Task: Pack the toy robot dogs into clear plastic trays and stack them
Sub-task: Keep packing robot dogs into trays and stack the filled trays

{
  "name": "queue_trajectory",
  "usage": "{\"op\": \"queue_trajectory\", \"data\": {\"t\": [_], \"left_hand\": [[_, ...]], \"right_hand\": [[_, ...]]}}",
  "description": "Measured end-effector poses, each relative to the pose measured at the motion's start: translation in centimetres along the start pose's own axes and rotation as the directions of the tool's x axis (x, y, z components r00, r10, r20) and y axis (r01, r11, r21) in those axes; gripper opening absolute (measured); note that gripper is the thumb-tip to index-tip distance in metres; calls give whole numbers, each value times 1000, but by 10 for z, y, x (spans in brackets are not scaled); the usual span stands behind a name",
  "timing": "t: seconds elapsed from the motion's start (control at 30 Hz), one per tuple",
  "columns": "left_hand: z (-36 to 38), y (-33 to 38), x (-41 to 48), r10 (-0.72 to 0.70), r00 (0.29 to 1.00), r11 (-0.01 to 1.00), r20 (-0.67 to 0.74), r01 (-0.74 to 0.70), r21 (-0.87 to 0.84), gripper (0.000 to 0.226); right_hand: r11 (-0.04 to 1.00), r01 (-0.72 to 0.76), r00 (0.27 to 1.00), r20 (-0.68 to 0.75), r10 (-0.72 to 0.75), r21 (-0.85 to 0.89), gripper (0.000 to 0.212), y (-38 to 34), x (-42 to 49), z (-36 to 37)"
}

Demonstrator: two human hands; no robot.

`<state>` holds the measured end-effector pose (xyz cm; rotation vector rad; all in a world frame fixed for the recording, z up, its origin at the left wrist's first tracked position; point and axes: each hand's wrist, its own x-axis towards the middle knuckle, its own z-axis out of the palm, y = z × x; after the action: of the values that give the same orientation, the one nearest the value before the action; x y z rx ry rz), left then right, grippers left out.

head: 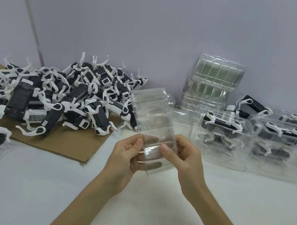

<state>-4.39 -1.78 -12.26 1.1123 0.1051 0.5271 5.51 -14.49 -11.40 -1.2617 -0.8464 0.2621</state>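
The white bench (149,200) carries a brown cardboard sheet (65,144) at nine o'clock. The heap of toy robot dogs (58,98) lies on that sheet and spills past its near edge onto the bench at eight o'clock. At one o'clock a stack of empty clear trays (212,83) stands against the wall (137,32). From two to three o'clock packed trays (221,135) sit in low stacks.

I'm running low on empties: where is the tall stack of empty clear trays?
In the head view, the stack of empty trays stands against the back wall, right of centre, just behind the packed trays.
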Motion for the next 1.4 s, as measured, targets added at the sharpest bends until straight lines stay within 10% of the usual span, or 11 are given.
{"op": "queue_trajectory", "data": {"t": [0.53, 0.83, 1.07, 1.27, 1.4], "left_hand": [[8, 10, -2, 129, 947, 970, -295, -58, 236, 46], [5, 37, -34, 173, 930, 976, -324, -119, 180, 16], [-77, 89, -79, 451, 685, 892, -573, -325, 313, 27], [-46, 69, -67, 286, 776, 955, -562, -281, 98, 22], [-48, 61, -45, 76, 814, 994, -576, -110, -25, 25]], "right_hand": [[999, -22, 1000, -23, 22, -35, 35, 1, 1, 3], [995, 22, 985, 167, -37, 92, 17, -6, 2, 3], [954, -18, 994, 106, -15, 299, 22, -33, 19, -29], [982, 156, 985, 86, -148, -107, 29, -54, 52, -18], [749, 324, 941, 120, -315, -578, 29, -61, 100, -10]]}}
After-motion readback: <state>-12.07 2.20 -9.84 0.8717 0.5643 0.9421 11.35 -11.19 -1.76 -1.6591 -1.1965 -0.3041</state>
